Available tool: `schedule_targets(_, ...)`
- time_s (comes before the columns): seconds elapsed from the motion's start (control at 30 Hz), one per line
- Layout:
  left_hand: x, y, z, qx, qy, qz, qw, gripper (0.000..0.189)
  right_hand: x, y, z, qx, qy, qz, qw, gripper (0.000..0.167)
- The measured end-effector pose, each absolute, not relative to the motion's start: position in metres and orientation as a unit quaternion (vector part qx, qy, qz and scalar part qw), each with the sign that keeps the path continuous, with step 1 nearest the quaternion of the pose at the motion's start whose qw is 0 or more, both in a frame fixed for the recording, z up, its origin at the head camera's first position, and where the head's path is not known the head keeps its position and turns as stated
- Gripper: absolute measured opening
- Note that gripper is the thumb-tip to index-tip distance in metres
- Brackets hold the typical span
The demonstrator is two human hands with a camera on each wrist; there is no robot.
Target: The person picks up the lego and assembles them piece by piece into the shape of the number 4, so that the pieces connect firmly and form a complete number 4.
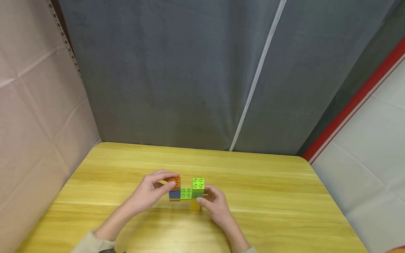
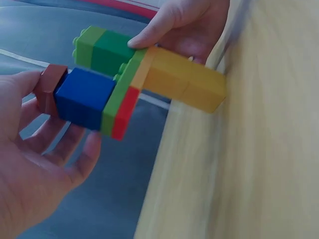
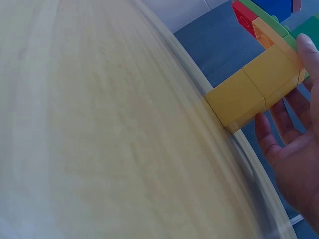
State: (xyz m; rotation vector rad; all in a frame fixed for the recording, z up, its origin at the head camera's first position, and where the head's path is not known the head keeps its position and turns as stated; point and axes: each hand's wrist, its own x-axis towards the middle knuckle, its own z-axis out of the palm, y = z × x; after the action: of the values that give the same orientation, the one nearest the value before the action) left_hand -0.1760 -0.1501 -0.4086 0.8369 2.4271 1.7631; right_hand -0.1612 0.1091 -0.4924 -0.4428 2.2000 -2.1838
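A toy brick build stands on the table on a stack of two yellow bricks (image 2: 187,79). Across that stack lies a light green plate (image 2: 121,92), with a red piece (image 2: 125,113) and an orange piece under it. Its right end carries a dark green brick (image 2: 115,52) topped by a lime brick (image 1: 198,183); its left end carries a blue brick (image 2: 84,99). My left hand (image 1: 147,193) pinches the orange-brown brick (image 2: 49,89) on top of the blue one. With thumb and fingers, my right hand (image 1: 218,207) grips the build around the dark green brick.
The wooden table (image 1: 269,196) spreads around the build. Behind its far edge hangs a grey curtain (image 1: 174,88) with a pale strip. Pale fabric walls (image 1: 34,105) flank the sides, the right one with a red border (image 1: 354,100).
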Motion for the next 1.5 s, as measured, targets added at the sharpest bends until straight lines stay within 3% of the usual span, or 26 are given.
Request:
schedule_targets(0.57,-0.166,-0.138,-0.423,0.193,0.74,0.641,0.062,0.035,-0.16,0.111,-0.491,-0.12,0.708,-0.695,0.013,0.038)
schedule_targets(1.5,-0.166,-0.139,-0.426,0.21,0.722,0.657,0.05,0.033,-0.159,0.11,-0.489,-0.125,0.706,-0.697,0.012,0.037)
